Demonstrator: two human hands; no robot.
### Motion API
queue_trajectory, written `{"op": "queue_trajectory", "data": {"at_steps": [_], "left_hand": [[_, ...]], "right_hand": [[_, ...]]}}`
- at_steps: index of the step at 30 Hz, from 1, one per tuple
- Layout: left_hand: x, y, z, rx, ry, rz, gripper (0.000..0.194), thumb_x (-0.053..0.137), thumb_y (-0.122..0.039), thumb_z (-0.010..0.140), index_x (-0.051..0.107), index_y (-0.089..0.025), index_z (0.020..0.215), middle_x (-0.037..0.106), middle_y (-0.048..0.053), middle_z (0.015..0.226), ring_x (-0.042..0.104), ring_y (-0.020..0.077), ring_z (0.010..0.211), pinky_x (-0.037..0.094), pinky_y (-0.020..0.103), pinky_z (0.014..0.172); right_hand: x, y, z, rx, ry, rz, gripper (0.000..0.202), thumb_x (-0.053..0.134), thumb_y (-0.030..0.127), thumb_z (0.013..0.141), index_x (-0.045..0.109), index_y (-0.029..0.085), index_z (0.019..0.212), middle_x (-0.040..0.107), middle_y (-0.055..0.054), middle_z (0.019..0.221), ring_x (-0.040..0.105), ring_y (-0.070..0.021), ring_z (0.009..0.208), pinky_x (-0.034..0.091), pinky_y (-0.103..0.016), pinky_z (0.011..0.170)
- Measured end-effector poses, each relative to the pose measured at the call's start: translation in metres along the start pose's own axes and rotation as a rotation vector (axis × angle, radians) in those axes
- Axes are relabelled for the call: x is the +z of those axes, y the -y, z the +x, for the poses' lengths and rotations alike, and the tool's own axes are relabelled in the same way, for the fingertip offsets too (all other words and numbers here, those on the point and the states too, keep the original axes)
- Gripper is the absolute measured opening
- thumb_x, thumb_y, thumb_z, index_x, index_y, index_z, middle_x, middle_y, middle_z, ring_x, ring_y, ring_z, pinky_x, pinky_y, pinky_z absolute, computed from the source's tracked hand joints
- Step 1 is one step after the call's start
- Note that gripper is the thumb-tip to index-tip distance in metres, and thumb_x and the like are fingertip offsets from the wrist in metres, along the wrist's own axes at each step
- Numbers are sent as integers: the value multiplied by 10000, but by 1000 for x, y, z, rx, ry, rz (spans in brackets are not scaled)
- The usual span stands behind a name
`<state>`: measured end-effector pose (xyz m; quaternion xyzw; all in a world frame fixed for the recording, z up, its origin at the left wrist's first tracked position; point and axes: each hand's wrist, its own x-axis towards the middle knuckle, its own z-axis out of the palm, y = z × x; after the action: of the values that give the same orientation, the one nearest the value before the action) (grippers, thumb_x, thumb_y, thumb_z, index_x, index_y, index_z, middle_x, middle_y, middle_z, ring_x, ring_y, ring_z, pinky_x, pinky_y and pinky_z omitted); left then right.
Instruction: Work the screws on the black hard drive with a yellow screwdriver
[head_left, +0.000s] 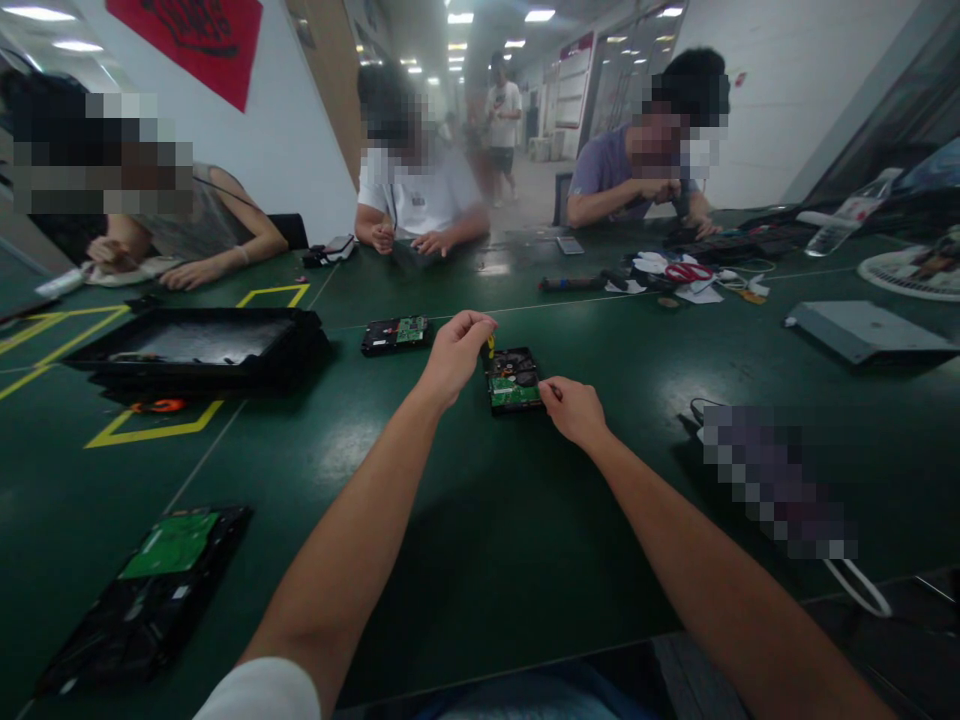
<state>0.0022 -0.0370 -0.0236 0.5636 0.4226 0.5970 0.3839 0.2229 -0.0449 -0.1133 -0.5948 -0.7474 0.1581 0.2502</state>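
A black hard drive with a green circuit board (514, 382) lies on the dark green table (495, 540) in front of me. Closed fingers of my left hand (459, 350) grip a small screwdriver with a yellow part (491, 345), held upright at the drive's far left corner. At the drive's right edge, my right hand (574, 408) pinches the side of the casing. A second hard drive (395, 334) rests beyond my left hand, and a larger one (150, 590) lies at the near left.
Black trays (202, 345) stand at the left by yellow tape. A grey metal case (874, 330), a bottle (851, 215) and a blurred-out object with a strap (776, 480) are at the right. Three people sit across the table; cables and scraps (675, 272) lie near one.
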Motion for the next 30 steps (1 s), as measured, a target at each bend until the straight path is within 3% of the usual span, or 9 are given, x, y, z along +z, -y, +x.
{"op": "queue_trajectory", "data": {"at_steps": [7, 13, 22, 30], "left_hand": [[4, -6, -4, -100, 114, -198, 140, 584, -306, 892, 651, -183, 886, 686, 35, 766, 645, 164, 704, 511, 312, 722], [1, -1, -1, -39, 35, -50, 149, 646, -311, 873, 695, -180, 823, 657, 20, 811, 596, 139, 758, 462, 258, 699], [3, -6, -4, -100, 143, -207, 150, 598, -316, 899, 664, -185, 867, 672, 29, 766, 633, 155, 680, 501, 305, 696], [0, -2, -1, -50, 62, -39, 161, 661, -343, 876, 678, -188, 836, 648, 13, 787, 588, 137, 718, 461, 262, 675]], "right_hand": [[0, 0, -1, 3, -9, -2, 360, 450, 430, 1052, 750, 239, 994, 743, -20, 821, 643, -171, 716, 366, -275, 607], [-1, 1, 0, 6, 6, -14, 361, 442, 429, 1057, 745, 241, 998, 738, -17, 816, 641, -170, 712, 369, -278, 616], [4, -3, 2, -15, -27, -46, 349, 456, 428, 1049, 753, 249, 1012, 751, -29, 843, 645, -184, 734, 367, -285, 624], [0, 0, 0, 13, 0, -10, 338, 462, 424, 1048, 749, 247, 1028, 750, -17, 836, 649, -174, 718, 372, -276, 608]]}}
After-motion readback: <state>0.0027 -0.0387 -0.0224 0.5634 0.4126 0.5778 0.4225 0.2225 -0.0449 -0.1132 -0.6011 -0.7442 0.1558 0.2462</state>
